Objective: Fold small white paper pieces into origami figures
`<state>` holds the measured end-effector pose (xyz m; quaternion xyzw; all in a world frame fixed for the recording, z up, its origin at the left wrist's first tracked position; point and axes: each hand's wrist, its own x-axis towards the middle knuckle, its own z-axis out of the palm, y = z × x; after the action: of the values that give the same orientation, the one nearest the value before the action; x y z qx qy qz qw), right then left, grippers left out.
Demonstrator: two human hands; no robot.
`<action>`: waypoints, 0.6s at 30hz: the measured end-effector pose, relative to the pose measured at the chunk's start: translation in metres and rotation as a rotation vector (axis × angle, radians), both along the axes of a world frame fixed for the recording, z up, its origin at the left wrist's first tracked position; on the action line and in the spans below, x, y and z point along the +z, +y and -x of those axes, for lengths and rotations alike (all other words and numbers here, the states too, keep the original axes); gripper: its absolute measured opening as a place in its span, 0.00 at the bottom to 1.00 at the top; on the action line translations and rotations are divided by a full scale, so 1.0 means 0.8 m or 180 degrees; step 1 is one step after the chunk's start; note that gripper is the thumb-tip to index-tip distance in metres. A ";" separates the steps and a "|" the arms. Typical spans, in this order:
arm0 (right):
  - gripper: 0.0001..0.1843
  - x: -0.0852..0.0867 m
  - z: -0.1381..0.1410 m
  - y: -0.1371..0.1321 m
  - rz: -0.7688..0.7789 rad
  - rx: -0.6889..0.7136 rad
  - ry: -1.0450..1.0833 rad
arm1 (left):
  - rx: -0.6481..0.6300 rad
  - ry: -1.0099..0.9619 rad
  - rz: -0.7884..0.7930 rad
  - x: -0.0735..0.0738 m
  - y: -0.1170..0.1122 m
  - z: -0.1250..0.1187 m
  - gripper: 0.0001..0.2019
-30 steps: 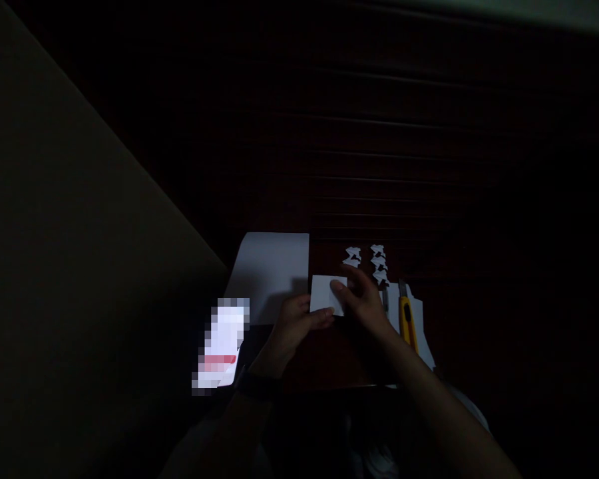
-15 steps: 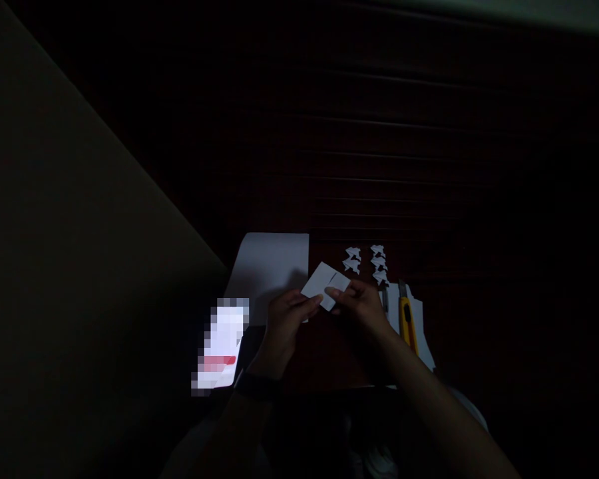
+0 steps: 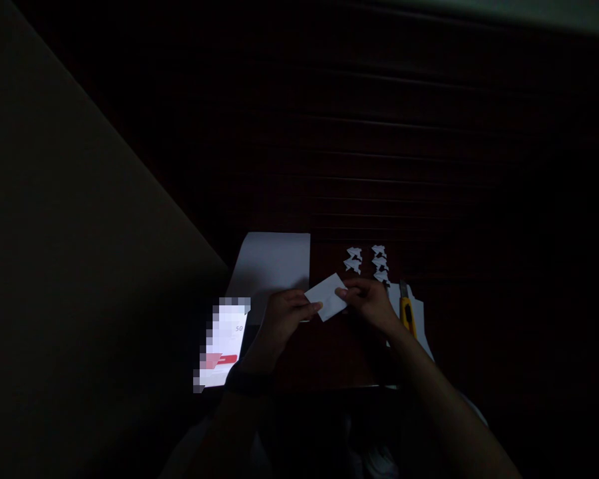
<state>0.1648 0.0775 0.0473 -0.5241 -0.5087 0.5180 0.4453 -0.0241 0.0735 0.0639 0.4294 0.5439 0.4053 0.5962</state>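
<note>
A small folded piece of white paper [image 3: 327,297] is held up between both hands over the dark table. My left hand [image 3: 285,320] pinches its left corner, thumb on top. On the opposite side, my right hand [image 3: 371,303] grips the edge with the thumb lying on the paper's face. The fingers beneath the paper are hidden. Just beyond my right hand stand several small folded white paper figures [image 3: 353,261], set in two columns. A larger white sheet [image 3: 274,259] lies behind my left hand.
Right of my right hand, a yellow box cutter [image 3: 407,316] rests on white paper sheets [image 3: 419,313]. A lit phone [image 3: 224,342], its screen partly pixelated, is at the left beside my wrist. A pale slanted surface [image 3: 80,266] borders the left side. The scene is very dark.
The folded paper now shows a plain rectangular face; the slit between its flaps is no longer visible. My right hand has shifted slightly right, and the paper sits a little lower.
</note>
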 end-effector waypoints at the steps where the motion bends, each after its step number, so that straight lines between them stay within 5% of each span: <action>1: 0.19 0.000 0.001 0.000 0.0006 -0.0010 0.0018 | -0.0007 -0.0001 0.0000 0.000 0.000 0.000 0.07; 5: 0.22 0.007 0.006 -0.001 -0.0003 -0.0156 0.0385 | 0.0097 -0.0114 0.0005 0.004 -0.002 0.002 0.07; 10: 0.24 0.006 0.024 -0.010 0.0204 -0.0211 0.0991 | 0.0717 -0.0865 -0.0153 0.002 -0.006 0.000 0.09; 13: 0.23 -0.005 0.041 -0.019 0.0294 0.0241 0.0603 | 0.0903 -0.1220 -0.0177 -0.011 -0.010 -0.007 0.08; 18: 0.12 -0.014 0.063 -0.029 -0.0466 -0.0082 -0.0759 | 0.0996 -0.1499 -0.0068 -0.032 -0.017 -0.023 0.07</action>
<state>0.1144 0.0542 0.0360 -0.5545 -0.5876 0.4078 0.4253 -0.0056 0.0600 0.0386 0.2404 0.4457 0.5868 0.6318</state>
